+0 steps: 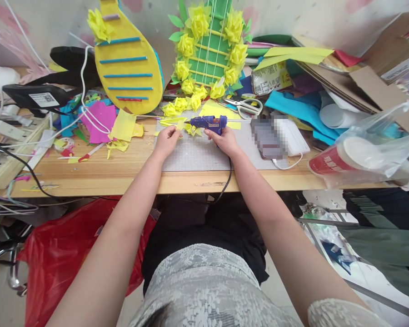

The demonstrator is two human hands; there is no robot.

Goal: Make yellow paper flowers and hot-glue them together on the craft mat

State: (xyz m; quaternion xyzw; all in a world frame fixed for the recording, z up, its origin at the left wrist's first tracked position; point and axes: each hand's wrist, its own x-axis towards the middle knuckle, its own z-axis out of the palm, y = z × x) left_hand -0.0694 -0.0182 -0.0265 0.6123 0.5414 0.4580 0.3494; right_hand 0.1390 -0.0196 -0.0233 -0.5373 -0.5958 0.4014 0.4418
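My right hand (226, 141) is wrapped round the handle of a blue glue gun (208, 122), whose nozzle points left. My left hand (167, 139) pinches a small yellow foam piece (181, 125) just in front of that nozzle. Both hands rest over a grey cutting mat (204, 156) on the wooden table (98, 170). More yellow foam flowers (181, 105) lie just beyond, at the foot of a green foam guitar shape (209, 50) ringed with yellow flowers. The glue gun's black cord (229, 175) drops over the table's front edge.
A yellow foam instrument shape (127, 59) leans at the back left. Scissors (247, 106) lie behind the mat. Foam scraps (98, 120), a power strip (7, 122), a phone (267, 136), a plastic bag with cups (364, 156) and cardboard (371, 81) crowd the table. A red bag (64, 250) sits underneath.
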